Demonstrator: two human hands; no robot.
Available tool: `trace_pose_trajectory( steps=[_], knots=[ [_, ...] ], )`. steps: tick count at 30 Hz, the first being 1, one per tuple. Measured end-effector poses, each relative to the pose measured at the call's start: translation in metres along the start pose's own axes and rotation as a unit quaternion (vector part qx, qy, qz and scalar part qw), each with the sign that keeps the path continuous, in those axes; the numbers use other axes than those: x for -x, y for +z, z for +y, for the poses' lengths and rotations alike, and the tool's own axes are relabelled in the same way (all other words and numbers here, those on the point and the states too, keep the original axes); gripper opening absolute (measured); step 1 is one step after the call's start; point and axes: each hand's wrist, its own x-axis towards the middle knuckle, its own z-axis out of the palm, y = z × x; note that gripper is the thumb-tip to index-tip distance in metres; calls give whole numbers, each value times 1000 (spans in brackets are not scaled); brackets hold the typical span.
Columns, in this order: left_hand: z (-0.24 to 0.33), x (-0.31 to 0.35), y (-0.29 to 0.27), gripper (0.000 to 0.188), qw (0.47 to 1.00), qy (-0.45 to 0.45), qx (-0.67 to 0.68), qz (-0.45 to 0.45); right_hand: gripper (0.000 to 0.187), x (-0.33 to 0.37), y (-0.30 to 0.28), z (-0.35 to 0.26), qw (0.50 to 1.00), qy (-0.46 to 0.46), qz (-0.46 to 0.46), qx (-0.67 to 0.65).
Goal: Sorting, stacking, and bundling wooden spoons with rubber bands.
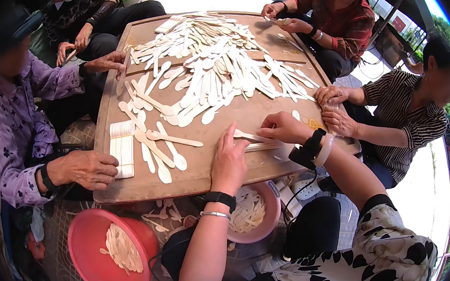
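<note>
Wooden spoon: pale, lying crosswise between the wearer's two hands near the front edge of the tabletop; its left end is by the left fingers, its right end under the right fingertips.
Left hand: reaches in over the front edge, fingers narrowly spaced beside the wooden spoon; whether they grip it cannot be told.
Right hand: bent at the wrist, thumb and fingers pinched together on the spoon's right end.
Stack: a row of thin wooden pieces lies just below the spoon, between the hands, partly hidden.
Main pile: a large heap of pale wooden spoons spreads over the middle and far part of the tabletop, pointing many ways.
Left side: a neat banded bundle lies beside a co-worker's hand; loose spoons cross one another just to its right.
Right side: a co-worker in a striped shirt has both hands around a bundle at the tabletop's edge; yellow rubber bands lie near those hands.
Far right: a co-worker in a red checked shirt holds a few wooden pieces up in the fingers.
Below the front edge: a red-pink bucket with wooden pieces inside stands on the patterned paving; a pink basin, also holding pieces, sits behind the left forearm.
Wrists: a black band and a silver bracelet on the left; a black strapped device and a pale bangle on the right.
</note>
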Motion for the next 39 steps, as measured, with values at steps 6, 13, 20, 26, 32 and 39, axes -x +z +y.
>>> trace_pose_trajectory(
  steps=[6, 13, 20, 26, 32, 39],
  knots=[
    [-2, 2, 0, 18, 1000, 2, -3, -2, 34, 0, 2, -7, 997, -32, -64, 23],
    [-4, 1, -2, 17, 1000, 9, -8, -28, 19, 2, -11, -23, 954, -245, -137, 105],
    [-4, 2, 2, 29, 998, 35, -55, 2, 55, -104, 13, -75, 904, -354, 33, 239],
    [-5, 5, 3, 35, 996, 47, -51, -53, 75, -135, 29, -82, 924, -208, 36, 318],
    [-2, 10, 1, 34, 997, 48, -52, -25, 63, -61, 2, -24, 938, -190, 8, 291],
    [-2, 7, 1, 30, 999, 26, -16, -23, 36, -19, -23, -3, 969, -144, 87, 180]
  ],
)
